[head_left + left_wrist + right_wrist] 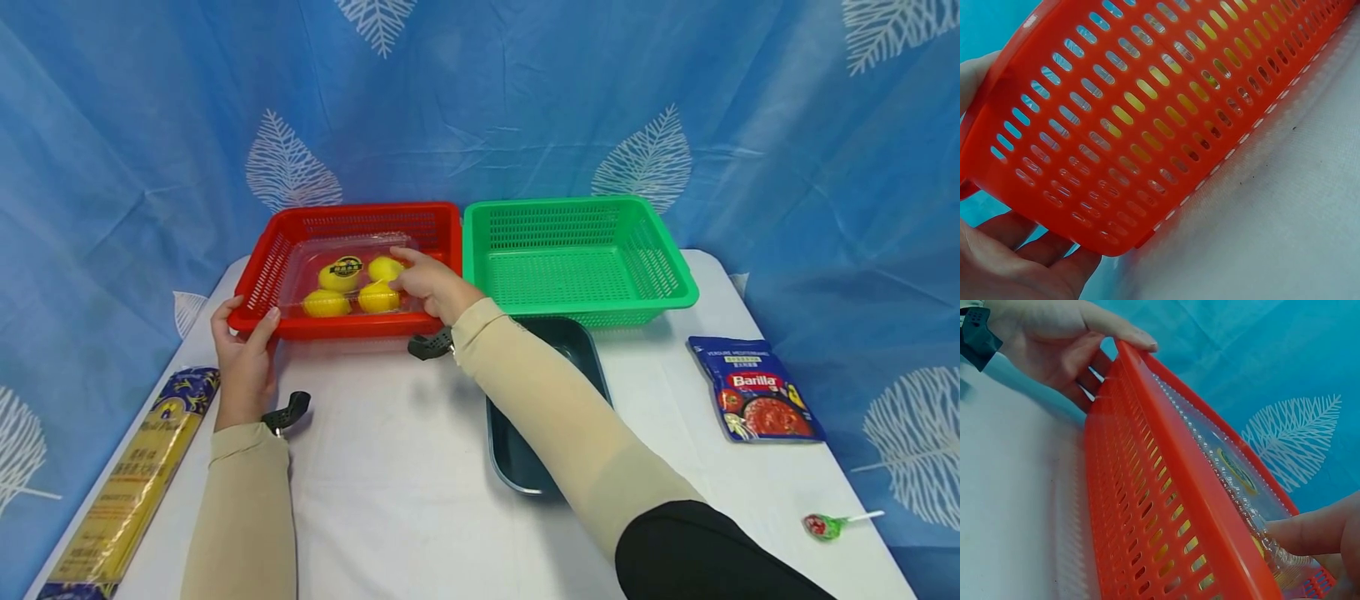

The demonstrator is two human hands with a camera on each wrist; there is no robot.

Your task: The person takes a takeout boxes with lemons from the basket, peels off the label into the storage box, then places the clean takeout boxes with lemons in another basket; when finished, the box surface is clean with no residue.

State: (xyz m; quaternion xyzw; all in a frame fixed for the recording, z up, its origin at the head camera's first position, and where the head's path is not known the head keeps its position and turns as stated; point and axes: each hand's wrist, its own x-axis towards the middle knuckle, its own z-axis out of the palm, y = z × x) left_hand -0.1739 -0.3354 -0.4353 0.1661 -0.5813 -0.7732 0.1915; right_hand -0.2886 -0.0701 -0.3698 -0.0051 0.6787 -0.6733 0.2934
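A red plastic basket (352, 327) stands at the back left of the white table. Inside it lies a clear lidded plastic box (300, 260) holding several yellow fruits (339, 277), with a dark label on its lid. My left hand (246, 367) grips the basket's front left corner, thumb at the rim (1138, 362) and fingers beneath the corner in the left wrist view. At the box's right end, my right hand (435, 287) holds the edge, its thumb (1310, 531) on the ridged rim in the right wrist view.
A green basket (585, 312) adjoins the red one on the right. Under my right forearm sits a dark tray (517, 458). A blue Barilla sauce pouch (757, 392) and a lollipop (823, 526) lie at right; a long pasta packet (135, 483) runs along the left edge.
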